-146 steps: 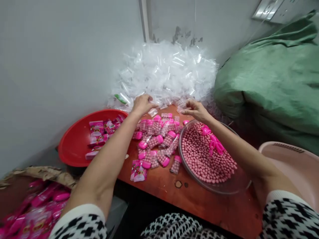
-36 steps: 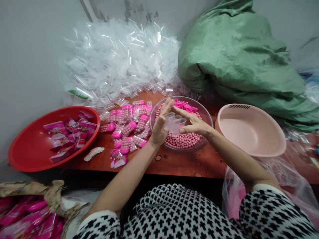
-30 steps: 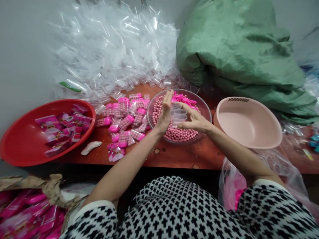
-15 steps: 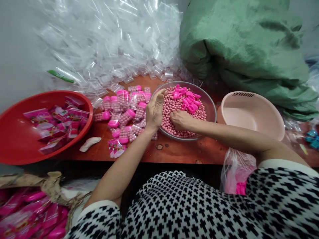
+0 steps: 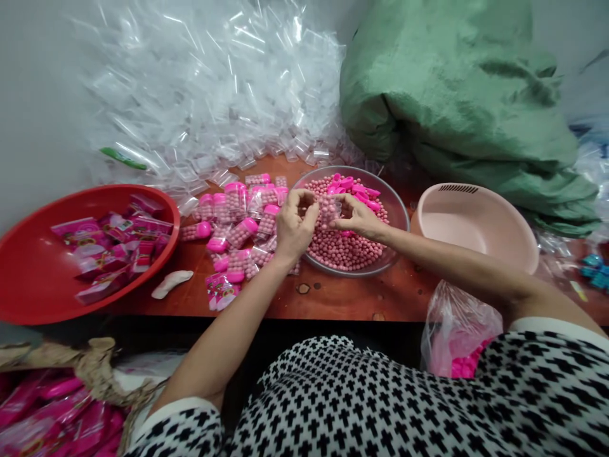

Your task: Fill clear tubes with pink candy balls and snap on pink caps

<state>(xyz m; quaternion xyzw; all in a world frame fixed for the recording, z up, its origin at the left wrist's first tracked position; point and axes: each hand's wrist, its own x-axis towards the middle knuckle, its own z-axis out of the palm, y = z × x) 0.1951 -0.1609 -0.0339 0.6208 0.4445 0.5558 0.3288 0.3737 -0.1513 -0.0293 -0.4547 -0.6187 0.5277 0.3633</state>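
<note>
Both forearms bare, reaching forward, converging. Left hand (image 5: pixel 294 223) curled, fingers (image 5: pixel 304 198) pinched at the tips. Right hand (image 5: pixel 358 217) faces it, fingertips pinched too, hands nearly touching, wrists raised.

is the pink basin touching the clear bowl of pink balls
Cannot tell. In the head view the pink basin and the clear bowl sit side by side, rims close; neither contact nor a gap shows plainly.

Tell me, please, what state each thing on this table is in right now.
clear containers: filled with pink balls, held between both hands.
left hand: gripping them.
right hand: gripping them.
metal bowl: holds pink balls and caps.
red basin: partly filled with packets.
pink basin: empty.
capped bottles: filled, lying down.
</note>
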